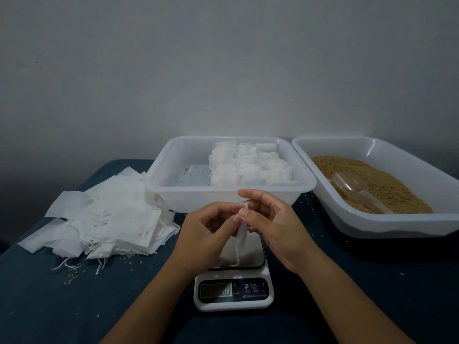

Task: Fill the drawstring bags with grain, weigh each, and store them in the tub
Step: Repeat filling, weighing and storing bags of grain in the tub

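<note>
The scale (233, 290) sits nearest. Over its plate, the left hand (206, 228) and right hand (273, 222) pinch one empty bag (241, 234). At 12 o'clock the tub (223, 194) holds filled bags; loose bags (104, 214) lie at 10, the grain tray (397, 219) at 2.

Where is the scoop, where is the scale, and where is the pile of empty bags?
scoop (351, 182): head view, on its clear bowl lying in the grain.
scale (253, 290): head view, on its front panel, right of the display.
pile of empty bags (109, 214): head view, on the middle of the white heap.
</note>
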Demonstrator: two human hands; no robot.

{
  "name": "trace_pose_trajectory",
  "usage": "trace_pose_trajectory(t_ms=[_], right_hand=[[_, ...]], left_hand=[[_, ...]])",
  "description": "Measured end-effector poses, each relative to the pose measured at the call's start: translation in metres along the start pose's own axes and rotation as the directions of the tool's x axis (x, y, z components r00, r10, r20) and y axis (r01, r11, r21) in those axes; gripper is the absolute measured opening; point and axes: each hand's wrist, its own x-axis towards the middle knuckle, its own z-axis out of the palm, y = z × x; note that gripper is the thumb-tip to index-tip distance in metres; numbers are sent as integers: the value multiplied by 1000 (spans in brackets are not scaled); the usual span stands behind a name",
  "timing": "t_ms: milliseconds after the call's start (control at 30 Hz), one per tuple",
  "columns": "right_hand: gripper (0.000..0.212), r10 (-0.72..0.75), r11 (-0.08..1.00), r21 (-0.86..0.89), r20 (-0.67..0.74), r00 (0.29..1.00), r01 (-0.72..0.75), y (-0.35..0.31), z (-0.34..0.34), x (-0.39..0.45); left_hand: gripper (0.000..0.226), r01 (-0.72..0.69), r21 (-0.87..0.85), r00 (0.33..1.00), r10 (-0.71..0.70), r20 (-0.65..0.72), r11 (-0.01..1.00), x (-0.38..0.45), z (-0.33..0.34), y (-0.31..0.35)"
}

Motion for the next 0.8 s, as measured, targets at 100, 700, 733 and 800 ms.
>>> trace_pose_trajectory(t_ms=[100, 700, 733, 800], right_hand=[[34, -21, 1000, -17, -9, 1000, 21, 3, 2, 0], [43, -80, 991, -111, -80, 994, 70, 6, 1, 2], [46, -80, 991, -109, -76, 994, 71, 6, 1, 2], [52, -79, 990, -121, -78, 994, 69, 6, 0, 1]], left_hand=[[26, 4, -14, 1000, -4, -20, 1000, 0, 1, 3], [33, -30, 79, 991, 40, -130, 996, 0, 3, -1], [34, -28, 77, 989, 39, -141, 997, 0, 3, -1], [35, -19, 89, 986, 33, -162, 996, 0, 3, -1]])
